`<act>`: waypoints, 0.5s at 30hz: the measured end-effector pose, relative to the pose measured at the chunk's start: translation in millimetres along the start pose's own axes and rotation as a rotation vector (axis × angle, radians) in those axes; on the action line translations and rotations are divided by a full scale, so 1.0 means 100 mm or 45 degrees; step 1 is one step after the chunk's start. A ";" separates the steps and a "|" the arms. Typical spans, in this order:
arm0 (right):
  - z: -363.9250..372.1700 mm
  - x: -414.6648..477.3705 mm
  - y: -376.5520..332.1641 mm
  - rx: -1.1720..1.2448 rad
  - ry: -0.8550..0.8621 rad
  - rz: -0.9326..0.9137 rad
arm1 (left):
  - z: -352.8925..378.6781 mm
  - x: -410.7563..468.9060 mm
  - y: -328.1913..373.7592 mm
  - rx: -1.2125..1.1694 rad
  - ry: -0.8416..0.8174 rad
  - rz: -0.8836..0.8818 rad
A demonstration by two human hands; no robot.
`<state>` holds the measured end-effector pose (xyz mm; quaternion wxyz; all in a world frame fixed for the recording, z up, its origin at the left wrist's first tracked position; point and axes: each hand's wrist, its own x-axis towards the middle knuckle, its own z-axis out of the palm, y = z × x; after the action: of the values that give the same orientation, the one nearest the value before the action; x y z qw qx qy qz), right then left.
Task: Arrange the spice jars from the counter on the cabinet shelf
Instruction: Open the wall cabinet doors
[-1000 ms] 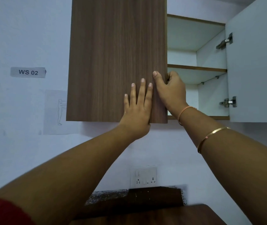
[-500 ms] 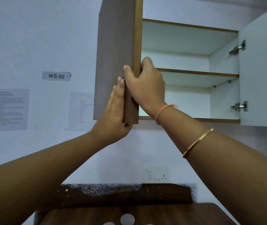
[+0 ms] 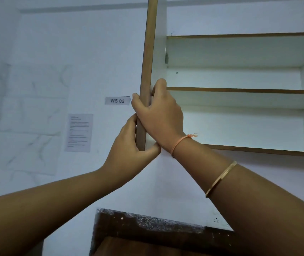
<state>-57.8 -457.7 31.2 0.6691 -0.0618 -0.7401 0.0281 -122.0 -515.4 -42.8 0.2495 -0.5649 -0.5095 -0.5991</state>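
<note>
A pale, smooth wall (image 3: 55, 43) is seen from below, faintly veined like marble on its left side. A wall cabinet (image 3: 240, 126), boxy and lined in plain white laminate, is mounted high on the right. Its interior is divided by a flat cabinet shelf (image 3: 240, 90), which is trimmed along the front with a thin brown wood-grain strip and set at about mid-height, level with the right hand. The cabinet door (image 3: 148, 52) is swung out and viewed edge-on, so it is shown as a tall, narrow wood-toned band. At the bottom, a dark speckled stone bench (image 3: 147, 224) is glimpsed.

The door's lower edge is gripped by both hands. The left hand (image 3: 127, 145) is curled around the bottom corner, with the thumb hooked underneath. The right hand (image 3: 160, 117) is clamped just above, the thumb pressed on the outer face and the fingers wrapped behind.

A printed paper sheet (image 3: 78, 133) is taped to the wall, and a small rectangular label (image 3: 117, 100) reading "WS 02" is fixed above it. A slim metal bangle (image 3: 221, 179) and a thin orange thread (image 3: 180, 143) are worn on the right forearm and wrist.
</note>
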 end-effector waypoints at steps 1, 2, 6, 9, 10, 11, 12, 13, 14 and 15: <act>0.07 -0.02 -0.04 -0.003 -0.002 -0.017 | -0.06 -0.01 0.01 -0.007 0.029 -0.045; 0.13 -0.04 -0.08 -0.009 -0.002 -0.030 | -0.11 -0.01 0.00 0.016 0.051 -0.079; 0.44 -0.08 -0.27 0.038 -0.084 0.017 | -0.41 0.10 -0.09 0.175 0.086 -0.265; 0.62 -0.09 -0.37 0.100 -0.123 0.097 | -0.59 0.18 -0.14 0.182 -0.021 -0.416; 0.66 -0.09 -0.39 0.095 -0.113 0.114 | -0.63 0.20 -0.15 0.148 -0.074 -0.456; 0.69 -0.09 -0.41 0.084 -0.096 0.127 | -0.67 0.21 -0.15 0.099 -0.123 -0.487; 0.70 -0.08 -0.41 0.073 -0.078 0.135 | -0.69 0.23 -0.15 0.046 -0.168 -0.509; 0.71 -0.08 -0.40 0.067 -0.068 0.140 | -0.71 0.25 -0.14 -0.002 -0.212 -0.527; 0.71 -0.08 -0.39 0.068 -0.065 0.141 | -0.74 0.26 -0.14 -0.045 -0.261 -0.545; 0.71 -0.08 -0.38 0.078 -0.067 0.141 | -0.76 0.27 -0.14 -0.083 -0.308 -0.561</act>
<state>-129.4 -493.8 21.1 0.6484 -0.0814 -0.7517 0.0896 -172.5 -571.0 -9.7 0.0320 -0.5156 -0.6270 -0.5832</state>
